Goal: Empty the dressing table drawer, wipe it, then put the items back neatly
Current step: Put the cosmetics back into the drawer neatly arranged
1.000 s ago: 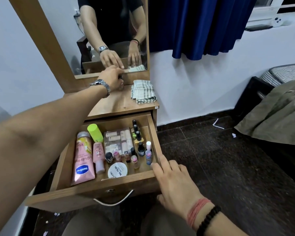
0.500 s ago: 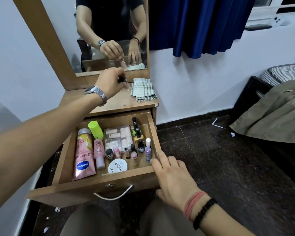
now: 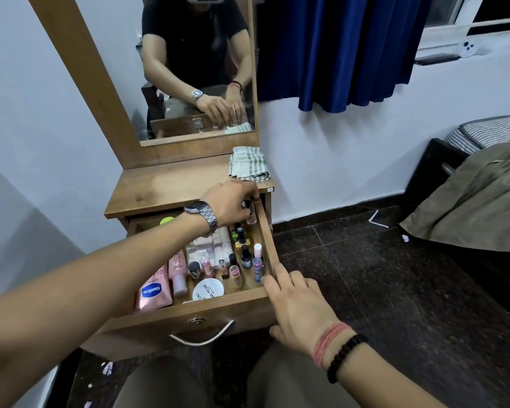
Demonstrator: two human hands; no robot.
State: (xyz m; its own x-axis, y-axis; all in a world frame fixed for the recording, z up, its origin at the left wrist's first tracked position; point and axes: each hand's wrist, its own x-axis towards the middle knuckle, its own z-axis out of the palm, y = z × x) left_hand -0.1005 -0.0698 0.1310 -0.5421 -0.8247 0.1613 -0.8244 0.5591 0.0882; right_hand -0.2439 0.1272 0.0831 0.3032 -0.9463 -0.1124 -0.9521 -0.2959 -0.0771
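Head view: the left hand (image 3: 230,203) is at the back right corner of the open drawer (image 3: 189,312), its fingers curled around a small bottle (image 3: 251,214) with a pale pink body. Whether the bottle is being lifted out or set down cannot be told. The right hand (image 3: 298,301) rests flat on the front right corner of the drawer, fingers straight and holding nothing, which steadies the drawer.

The step looks like emptying, barely begun, since the drawer is still crowded. To do it well, lift each little bottle straight up so it does not knock its neighbours, which stand close together along the right wall. Stand them on the bench (image 3: 171,187), away from the cloth (image 3: 249,164), so the cloth stays free for wiping.

The bottles are probably glass with smooth, glossy caps, and so slippery and easily tipped. The pink tube (image 3: 153,290) lies flat and looks soft and squeezable. The round white tub (image 3: 208,289) has a flat printed lid. A clear box (image 3: 209,245) holds pale blocks. The green cap (image 3: 167,220) at the back is bright plastic. The drawer and bench are wood-grain board, and the drawer has a curved metal handle (image 3: 202,337). The cloth is a folded checked weave.
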